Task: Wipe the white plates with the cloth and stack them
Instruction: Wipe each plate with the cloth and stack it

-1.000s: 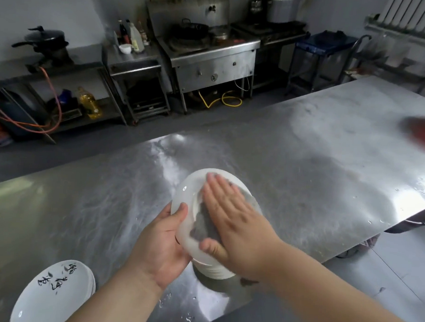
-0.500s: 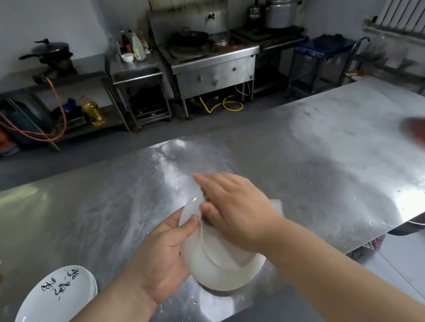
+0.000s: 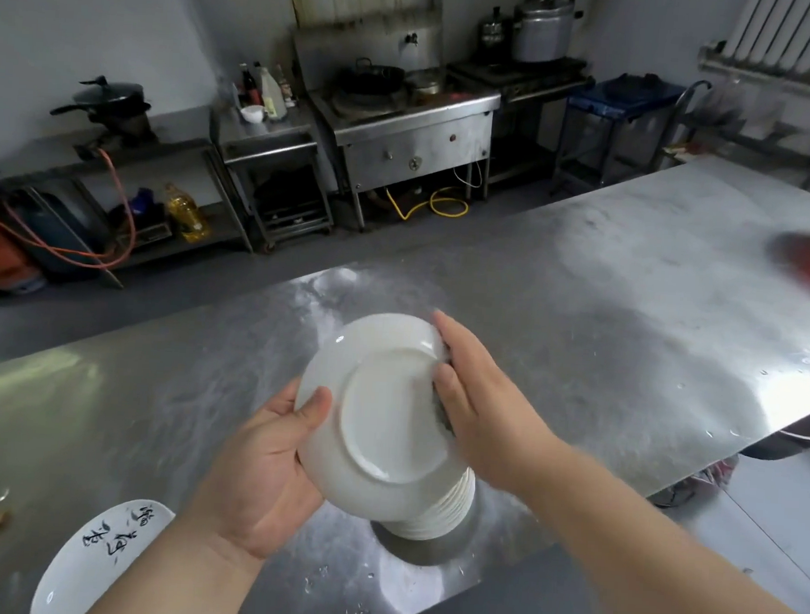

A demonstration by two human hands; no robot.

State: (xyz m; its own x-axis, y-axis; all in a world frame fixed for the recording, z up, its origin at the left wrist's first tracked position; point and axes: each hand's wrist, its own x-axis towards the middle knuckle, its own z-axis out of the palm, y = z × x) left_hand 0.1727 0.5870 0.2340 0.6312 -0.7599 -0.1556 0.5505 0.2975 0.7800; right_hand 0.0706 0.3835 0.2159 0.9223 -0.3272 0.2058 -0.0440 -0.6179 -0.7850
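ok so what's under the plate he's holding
A stack of white plates stands on the table under the held plate. Only its right edge shows; the count is hidden.

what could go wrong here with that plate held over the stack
The left hand grips the upturned white plate only by its rim while the right hand presses the cloth against its underside; a hard push might tip it loose. It hangs above the stack of plates, so a drop could chip several. Water drops on the steel table suggest wet, slippery surfaces.
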